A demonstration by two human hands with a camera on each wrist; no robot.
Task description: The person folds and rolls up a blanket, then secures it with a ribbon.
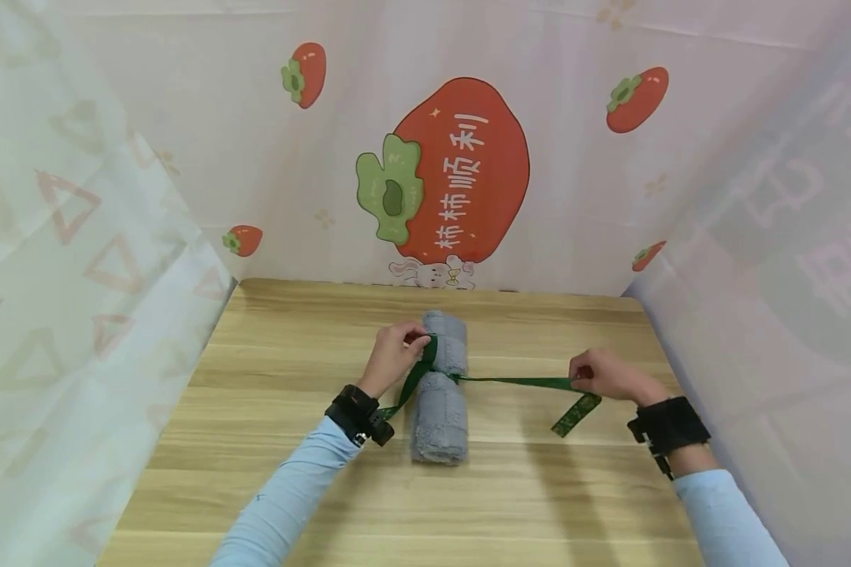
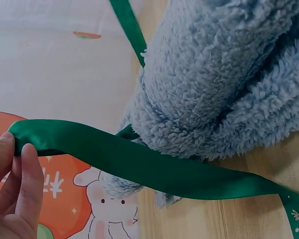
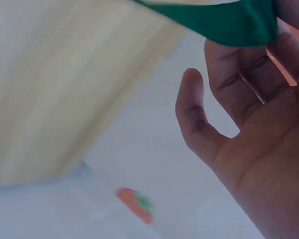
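Note:
A grey-blue fluffy towel (image 1: 441,421), rolled up, lies lengthwise on the table. Around its middle, cinching it in, goes a green ribbon (image 1: 518,382). At the upper left of the roll my left hand (image 1: 392,356) pinches one ribbon end portion between thumb and fingers; from there the ribbon (image 2: 154,174) hangs in a loose curve past the towel (image 2: 199,79). Well to the right, my right hand (image 1: 610,373) pinches the other side, pulled out nearly straight from the towel. A short patterned tail (image 1: 577,415) dangles below those fingers.
The wood-grain table (image 1: 269,472) reaches back to a white curtain (image 1: 567,220) printed with red persimmons. Further cloth walls (image 1: 78,331) stand along the left and right sides. Dark camera straps (image 1: 670,425) sit on both wrists.

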